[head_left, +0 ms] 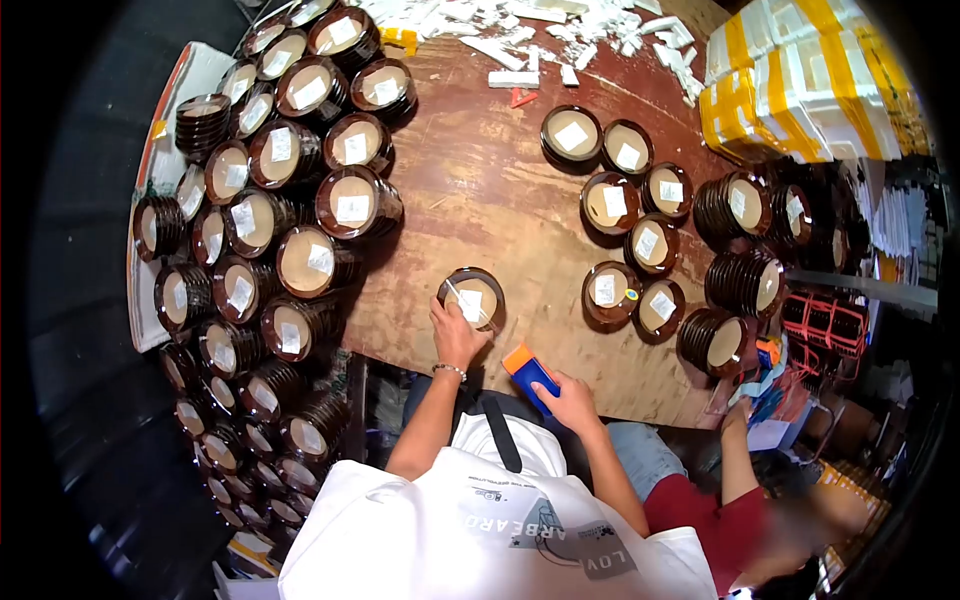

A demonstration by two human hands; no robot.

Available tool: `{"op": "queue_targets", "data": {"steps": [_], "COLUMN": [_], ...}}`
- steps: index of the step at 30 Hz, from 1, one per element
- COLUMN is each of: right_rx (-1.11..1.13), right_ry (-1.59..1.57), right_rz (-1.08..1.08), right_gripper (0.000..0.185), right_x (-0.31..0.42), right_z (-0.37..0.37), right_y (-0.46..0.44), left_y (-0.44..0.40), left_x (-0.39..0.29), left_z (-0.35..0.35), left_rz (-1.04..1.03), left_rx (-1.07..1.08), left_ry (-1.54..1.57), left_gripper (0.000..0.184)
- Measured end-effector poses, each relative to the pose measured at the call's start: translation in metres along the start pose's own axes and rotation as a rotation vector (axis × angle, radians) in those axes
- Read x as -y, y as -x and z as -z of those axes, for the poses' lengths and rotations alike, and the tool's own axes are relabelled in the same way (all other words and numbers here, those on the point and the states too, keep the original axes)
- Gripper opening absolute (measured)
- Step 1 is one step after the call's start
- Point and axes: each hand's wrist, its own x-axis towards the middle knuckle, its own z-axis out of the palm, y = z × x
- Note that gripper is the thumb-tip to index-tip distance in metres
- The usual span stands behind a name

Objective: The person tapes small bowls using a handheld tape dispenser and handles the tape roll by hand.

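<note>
My left hand (458, 336), with a bead bracelet at the wrist, grips the near left rim of a round dark-brown dish (498, 285). A beige disc covers its top, and a white label (476, 306) lies on that disc. A thin shiny strip crosses the dish near my fingers. In my right hand (573, 402) is a blue handheld tool with an orange end (531, 378), its orange end pointing toward the dish but apart from it. The hand is closed around the blue body.
Many stacked brown dishes (279, 155) with labels crowd the left. More labelled dishes (610, 203) stand on the right of the wooden table (470, 180). White foam scraps (610, 35) and taped foam boxes (800, 85) are at the back. A co-worker in a red shirt (700, 525) sits at right.
</note>
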Motion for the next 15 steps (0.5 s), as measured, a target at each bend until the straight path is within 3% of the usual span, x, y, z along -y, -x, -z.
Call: {"op": "queue_targets", "data": {"steps": [6, 8, 9, 15], "right_rx": [0.046, -0.041, 0.028, -0.014], "right_ry": [-0.212, -0.168, -0.1, 0.047], "right_rz": [0.028, 0.126, 0.053, -0.133], "right_gripper": [0.045, 0.045, 0.047, 0.05], "right_x": [-0.058, -0.078, -0.085, -0.027], "right_z": [-0.027, -0.048, -0.055, -0.067], "right_y": [-0.028, -0.052, -0.065, -0.094], "left_y": [-0.009, -0.017, -0.018, -0.025], "left_x": [0.005, 0.005, 0.005, 0.014], "left_z": [-0.008, -0.01, -0.01, -0.019], "left_rz": [-0.047, -0.052, -0.033, -0.049], "left_rx": [0.047, 0.088, 0.111, 0.156], "left_ry": [-0.023, -0.033, -0.037, -0.048], "left_gripper": [0.097, 0.097, 0.097, 0.097]}}
